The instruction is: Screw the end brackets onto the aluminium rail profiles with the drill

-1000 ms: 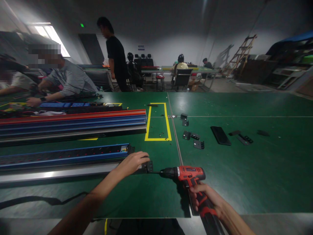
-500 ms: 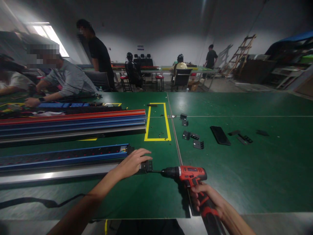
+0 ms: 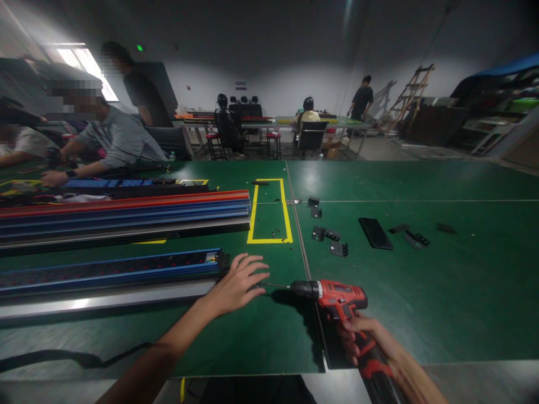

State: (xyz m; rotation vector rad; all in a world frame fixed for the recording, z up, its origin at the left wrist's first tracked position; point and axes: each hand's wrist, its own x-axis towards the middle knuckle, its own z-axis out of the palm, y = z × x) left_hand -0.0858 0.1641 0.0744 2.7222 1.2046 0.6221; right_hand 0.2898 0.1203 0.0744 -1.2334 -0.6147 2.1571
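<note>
My right hand [image 3: 357,336] grips a red and black cordless drill [image 3: 343,294] by its handle. The drill's long thin bit [image 3: 278,286] points left, its tip close to the fingers of my left hand. Fingers spread, my left hand [image 3: 242,283] lies over the end of a silver metal profile [image 3: 126,303], largely hiding the black end piece there. Whether the bit touches that piece I cannot tell. Just behind the silver profile runs a blue-edged profile [image 3: 168,261] with a black inside and some wires at its right end.
Red, blue and silver profiles [image 3: 189,210] lie stacked farther back on the green table [image 3: 421,314]. Several black brackets [image 3: 339,248] and a black phone [image 3: 375,233] lie to the right. A black strap [image 3: 84,359] lies front left. Other people sit or stand beyond.
The drill has moved right, away from the profile's end. My left hand has shifted slightly right, its fingers spreading over the black end piece. A standing person at the back has moved left.
</note>
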